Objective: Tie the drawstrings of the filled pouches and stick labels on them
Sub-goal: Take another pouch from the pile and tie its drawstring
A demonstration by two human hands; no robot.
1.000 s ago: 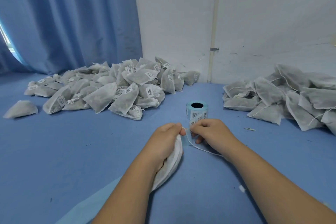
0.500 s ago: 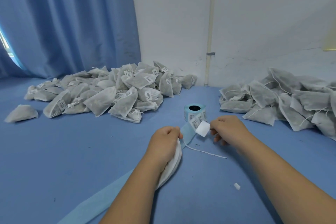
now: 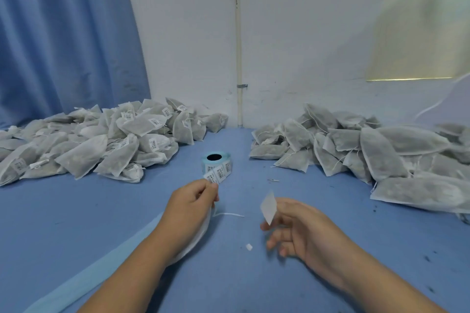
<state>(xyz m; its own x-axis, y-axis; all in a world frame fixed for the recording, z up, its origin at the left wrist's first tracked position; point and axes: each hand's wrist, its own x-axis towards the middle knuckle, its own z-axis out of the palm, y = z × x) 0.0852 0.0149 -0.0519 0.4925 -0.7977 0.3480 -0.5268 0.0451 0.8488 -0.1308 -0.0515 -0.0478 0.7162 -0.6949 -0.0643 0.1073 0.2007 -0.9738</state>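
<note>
My left hand (image 3: 189, 207) grips the top of a white filled pouch (image 3: 197, 239) that lies under it, and its fingertips also hold the end of the label strip (image 3: 216, 175). The pouch's drawstring (image 3: 229, 214) trails right on the table. My right hand (image 3: 292, 226) pinches a peeled white label (image 3: 268, 207) by one edge, to the right of the pouch. The blue label roll (image 3: 216, 160) stands upright just beyond my left hand.
A heap of labelled pouches (image 3: 101, 145) lies at the back left, a heap of unlabelled pouches (image 3: 368, 150) at the back right. Pale blue backing tape (image 3: 84, 274) runs to the near left. A small white scrap (image 3: 248, 247) lies on the blue table (image 3: 76, 211).
My right hand peeled a label off the strip and carried it right and toward me. My left hand stayed on the pouch and now also holds the strip's end.
</note>
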